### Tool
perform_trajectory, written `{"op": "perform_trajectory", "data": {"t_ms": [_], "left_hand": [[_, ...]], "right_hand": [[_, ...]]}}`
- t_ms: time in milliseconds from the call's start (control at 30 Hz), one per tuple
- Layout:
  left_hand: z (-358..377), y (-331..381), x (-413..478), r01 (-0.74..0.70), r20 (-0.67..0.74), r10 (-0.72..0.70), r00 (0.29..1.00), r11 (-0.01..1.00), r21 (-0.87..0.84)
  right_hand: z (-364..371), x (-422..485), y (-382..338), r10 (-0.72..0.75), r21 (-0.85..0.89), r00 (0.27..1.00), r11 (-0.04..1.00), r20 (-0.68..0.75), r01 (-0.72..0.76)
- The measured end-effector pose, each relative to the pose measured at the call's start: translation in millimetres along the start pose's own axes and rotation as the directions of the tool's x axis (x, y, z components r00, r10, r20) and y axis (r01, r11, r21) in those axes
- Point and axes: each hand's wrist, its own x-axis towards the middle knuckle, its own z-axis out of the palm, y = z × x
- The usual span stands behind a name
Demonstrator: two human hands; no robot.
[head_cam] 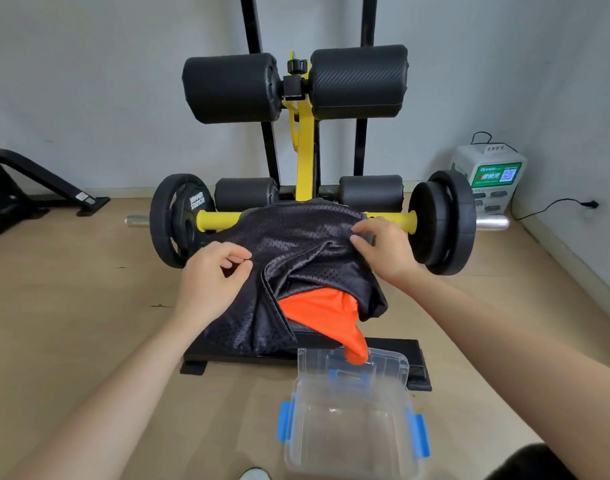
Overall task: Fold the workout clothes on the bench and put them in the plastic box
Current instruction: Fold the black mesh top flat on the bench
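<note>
- Two garments on the worktop (305,330): a black mesh garment (296,244) on top and an orange garment (317,306) under it, with one orange corner hanging off the near end.
- The mesh's long axis runs straight away from the person, along the worktop towards the yellow bar (217,220). It is rumpled, not yet folded.
- Left hand (210,278): at the garment's left edge, fingers curled, thumb meeting forefinger. It reads as a pinch on the hem, though the view does not settle whether cloth is actually between them.
- Right hand (383,247): further up and on the right, fingers closed over a bunch of mesh near the far corner.
- The hands sit on opposite sides of the long axis, left nearer the body and right further out. The next fold probably goes across that axis.
- Plastic box (352,431): on the floor, open and with no clothes in it. It sits just in front of the worktop's near end and to the right, so it is closer to the right arm. The orange corner dangles just above its lid (383,365).
</note>
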Motion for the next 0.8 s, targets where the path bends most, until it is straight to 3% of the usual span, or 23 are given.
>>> {"op": "perform_trajectory", "data": {"t_ms": [100,200,333,400,533,633,700,800], "left_hand": [[-18,-2,-17,-0.093,0.128,0.098,0.987,0.995,-0.041],[-28,-9,-36,-0.165,0.272,0.171,0.947,0.985,-0.043],[-21,-22,-57,-0.328,0.391,0.228,0.892,0.921,0.209],[-17,-27,-60,-0.371,0.356,0.273,0.894,0.896,0.244],[-18,-35,-58,-0.358,0.199,0.334,0.921,0.928,0.101],[-28,-31,-55,-0.105,0.12,0.121,0.985,0.986,-0.13],[-34,-27,-50,0.088,0.059,-0.073,0.996,0.945,-0.315],[-37,-28,-35,0.252,-0.033,-0.3,0.953,0.853,-0.457]], "right_hand": [[8,-4,-33,-0.209,0.098,0.978,0.974,0.015,0.206],[21,-14,-61,-0.324,0.164,0.935,0.94,0.142,0.301],[39,-15,-77,-0.41,0.186,0.87,0.91,0.275,0.37],[43,-13,-80,-0.376,0.147,0.857,0.926,0.351,0.347],[44,-10,-81,-0.332,0.096,0.874,0.943,0.355,0.32],[42,-9,-80,-0.332,0.12,0.889,0.943,0.314,0.31],[41,-8,-79,-0.324,0.127,0.899,0.946,0.295,0.299],[39,-4,-79,-0.305,0.137,0.907,0.951,0.289,0.276]]}}
